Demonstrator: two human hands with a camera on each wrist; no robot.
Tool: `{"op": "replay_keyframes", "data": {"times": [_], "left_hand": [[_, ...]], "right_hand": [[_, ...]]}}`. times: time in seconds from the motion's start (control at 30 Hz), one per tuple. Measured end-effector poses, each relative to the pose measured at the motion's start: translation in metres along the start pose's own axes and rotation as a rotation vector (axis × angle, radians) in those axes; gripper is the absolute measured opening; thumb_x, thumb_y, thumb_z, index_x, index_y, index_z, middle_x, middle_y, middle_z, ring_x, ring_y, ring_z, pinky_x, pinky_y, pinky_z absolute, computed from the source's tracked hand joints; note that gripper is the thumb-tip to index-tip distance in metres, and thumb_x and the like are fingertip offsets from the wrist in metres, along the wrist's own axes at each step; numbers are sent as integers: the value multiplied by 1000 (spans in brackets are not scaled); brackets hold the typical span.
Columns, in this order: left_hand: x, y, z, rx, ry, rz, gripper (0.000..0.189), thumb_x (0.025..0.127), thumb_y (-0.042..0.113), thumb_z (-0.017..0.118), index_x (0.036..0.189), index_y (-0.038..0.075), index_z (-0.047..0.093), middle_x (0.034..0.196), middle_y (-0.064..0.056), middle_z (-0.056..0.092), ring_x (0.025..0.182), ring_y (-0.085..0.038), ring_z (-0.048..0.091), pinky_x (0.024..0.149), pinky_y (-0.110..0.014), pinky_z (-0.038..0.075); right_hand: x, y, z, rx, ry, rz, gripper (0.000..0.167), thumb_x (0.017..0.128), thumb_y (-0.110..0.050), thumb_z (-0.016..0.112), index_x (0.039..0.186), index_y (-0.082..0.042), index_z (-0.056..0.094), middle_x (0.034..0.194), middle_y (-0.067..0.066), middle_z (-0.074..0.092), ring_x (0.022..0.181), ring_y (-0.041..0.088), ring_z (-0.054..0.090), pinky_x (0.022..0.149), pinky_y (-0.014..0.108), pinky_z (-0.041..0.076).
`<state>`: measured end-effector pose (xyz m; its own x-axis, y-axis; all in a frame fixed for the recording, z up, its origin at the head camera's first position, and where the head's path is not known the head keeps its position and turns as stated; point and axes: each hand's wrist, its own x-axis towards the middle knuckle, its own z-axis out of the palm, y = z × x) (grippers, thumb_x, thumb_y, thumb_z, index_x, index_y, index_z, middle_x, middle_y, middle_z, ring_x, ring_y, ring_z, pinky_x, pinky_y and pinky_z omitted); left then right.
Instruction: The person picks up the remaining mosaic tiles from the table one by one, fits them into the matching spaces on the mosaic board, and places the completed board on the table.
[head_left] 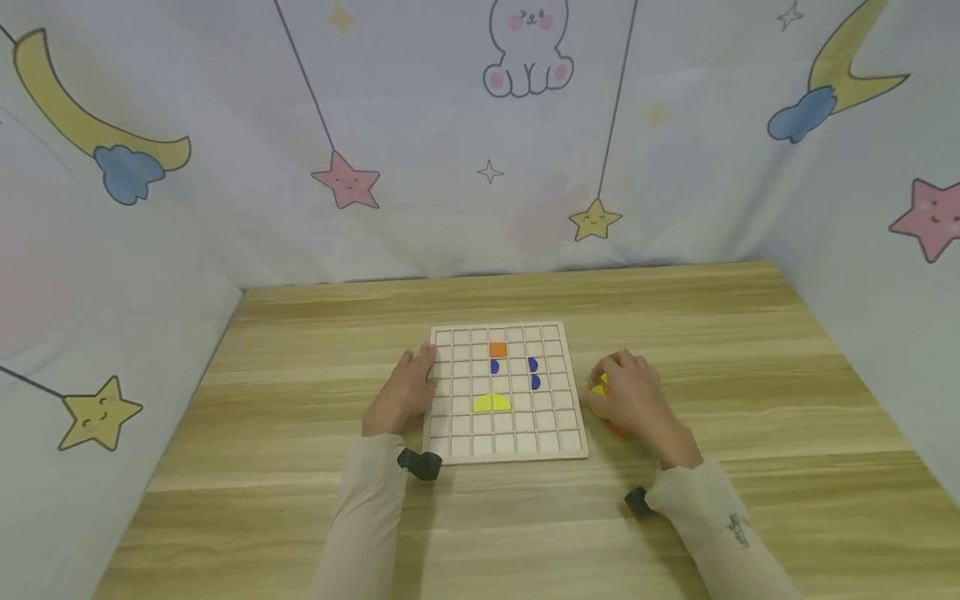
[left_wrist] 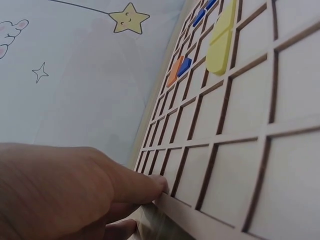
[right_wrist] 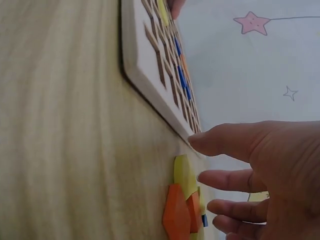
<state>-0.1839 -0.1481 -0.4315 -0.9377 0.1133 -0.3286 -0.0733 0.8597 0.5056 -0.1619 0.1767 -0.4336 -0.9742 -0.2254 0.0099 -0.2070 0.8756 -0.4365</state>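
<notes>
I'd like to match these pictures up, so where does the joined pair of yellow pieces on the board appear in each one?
Head view: the yellow pair sits just below the picture's centre.
Left wrist view: the yellow pair is near the top, right of centre.
Right wrist view: the yellow pair is at the top edge, near the middle, seen at a slant.
Shared landmark: the pale gridded board.
</notes>
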Motion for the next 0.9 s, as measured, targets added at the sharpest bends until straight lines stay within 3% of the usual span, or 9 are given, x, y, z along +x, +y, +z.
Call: {"op": "replay_keyframes", "data": {"times": [0.23, 0.43, 0.7, 0.9], "left_hand": [[-1, 0, 1, 5, 4, 3, 58, 101, 14, 40, 153, 7, 15, 161, -9, 10, 148, -35, 0, 122, -49, 7], [0, 0, 1, 2, 12, 10, 59, 101, 14, 41, 153, 7, 15, 161, -9, 10, 148, -35, 0, 121, -50, 8], [0, 0, 0, 3, 19, 8, 58, 101, 12, 41, 153, 5, 16, 161, -10, 10, 148, -36, 1, 121, -50, 8], [0, -1, 1, 5, 13, 8, 58, 101, 13, 40, 153, 5, 16, 161, -10, 10, 148, -36, 1, 122, -49, 7]], "right_hand": [[-7, 4, 5, -34, 19, 71, 42, 83, -37, 71, 103, -1, 61, 125, 24, 50, 116, 44, 40, 95, 59, 34], [-7, 4, 5, -65, 37, 88, 41, 82, -36, 71, 99, 0, 61, 124, 24, 49, 115, 43, 39, 92, 57, 34], [-5, 5, 8, -64, 49, 57, 37, 81, -35, 70, 95, -2, 62, 127, 24, 49, 120, 44, 37, 98, 59, 31], [1, 9, 10, -16, 84, -14, 32, 81, -33, 71, 94, -6, 62, 128, 21, 49, 122, 43, 39, 98, 60, 31]]}}
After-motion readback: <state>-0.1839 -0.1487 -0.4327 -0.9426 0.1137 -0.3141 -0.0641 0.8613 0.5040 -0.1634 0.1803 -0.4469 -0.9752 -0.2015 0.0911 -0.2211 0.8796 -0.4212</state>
